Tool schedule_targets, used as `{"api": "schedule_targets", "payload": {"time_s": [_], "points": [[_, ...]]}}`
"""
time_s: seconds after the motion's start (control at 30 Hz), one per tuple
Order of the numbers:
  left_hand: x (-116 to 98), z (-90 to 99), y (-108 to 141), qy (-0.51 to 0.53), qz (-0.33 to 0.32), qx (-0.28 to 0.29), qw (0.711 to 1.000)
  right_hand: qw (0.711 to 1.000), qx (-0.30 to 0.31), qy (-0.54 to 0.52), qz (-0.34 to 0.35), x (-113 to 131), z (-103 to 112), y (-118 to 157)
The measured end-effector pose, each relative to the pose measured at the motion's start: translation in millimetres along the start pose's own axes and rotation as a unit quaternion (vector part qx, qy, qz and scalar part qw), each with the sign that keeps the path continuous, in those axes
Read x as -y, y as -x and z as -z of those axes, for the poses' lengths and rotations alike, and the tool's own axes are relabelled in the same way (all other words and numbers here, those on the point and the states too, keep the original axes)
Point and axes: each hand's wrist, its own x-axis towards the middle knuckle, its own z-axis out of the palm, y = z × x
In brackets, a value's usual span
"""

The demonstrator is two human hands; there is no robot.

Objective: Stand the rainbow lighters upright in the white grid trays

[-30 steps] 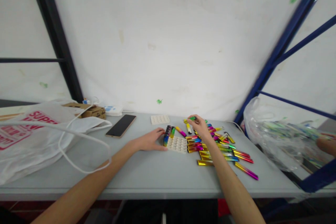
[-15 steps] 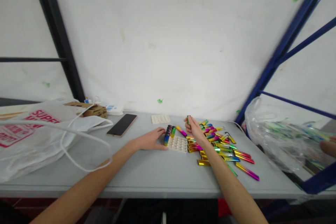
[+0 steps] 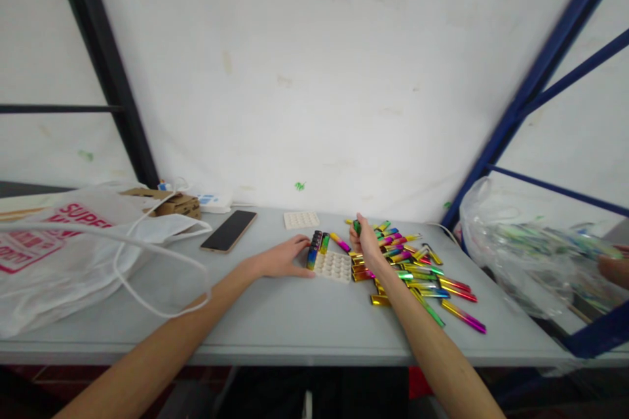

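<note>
We rest our left hand point(image 3: 285, 258), thumb and fingers apart, at the left edge of the white tray point(image 3: 339, 267), beside the upright tubes point(image 3: 312, 257) standing there; whether we touch them we cannot tell. The tray sits near the middle of the grey surface point(image 3: 265, 321). Our right hand point(image 3: 365, 242) is closed on a green-ended tube point(image 3: 356, 227), mostly hidden, beside the scattered tubes point(image 3: 432, 292) that spread toward the surface's right edge. Our phone point(image 3: 228, 230) lies near the far edge, left of centre
</note>
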Motion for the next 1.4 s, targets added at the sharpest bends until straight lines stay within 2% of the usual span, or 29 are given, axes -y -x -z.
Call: {"api": "schedule_targets", "payload": {"time_s": [0.2,0.33,0.47,0.57,0.67,0.73,0.83,0.97,1.13,1.33,1.4], "points": [[-2.9,1.2,0.2,-0.002,0.007,0.011,1.0,0.999,-0.018,0.04,0.031,-2.4,0.1,0.2],[-3.7,1.6,0.2,0.004,0.009,0.014,1.0,0.998,0.037,0.025,0.053,2.1,2.9,2.6],[-1.7,0.5,0.4,0.01,-0.001,0.004,1.0,0.985,0.096,0.045,0.136,14.7,7.9,10.0],[0.0,-1.0,0.1,0.015,-0.001,0.003,1.0,0.959,0.107,0.129,0.229,22.5,10.5,16.8],[0.8,-2.0,-0.3,0.02,0.006,0.007,1.0,0.91,0.049,0.233,0.338,25.5,10.8,21.7],[1.1,-2.2,-0.2,0.021,0.009,0.007,1.0,0.884,0.05,0.288,0.364,25.9,11.1,24.2],[1.2,-2.1,0.1,0.015,0.005,0.008,1.0,0.879,0.098,0.324,0.337,25.3,12.6,27.0],[1.0,-2.2,0.6,0.011,-0.006,0.009,1.0,0.878,0.117,0.344,0.311,19.4,11.9,26.4],[4.1,-3.8,0.5,0.016,-0.008,0.005,1.0,0.858,0.17,0.399,0.274,5.9,6.1,19.9],[6.2,-5.0,0.1,0.017,-0.008,0.002,1.0,0.83,0.177,0.46,0.26,6.0,4.5,14.6],[5.1,-4.7,-0.2,0.022,-0.008,0.001,1.0,0.818,0.163,0.49,0.253,6.7,0.8,14.1]]}}
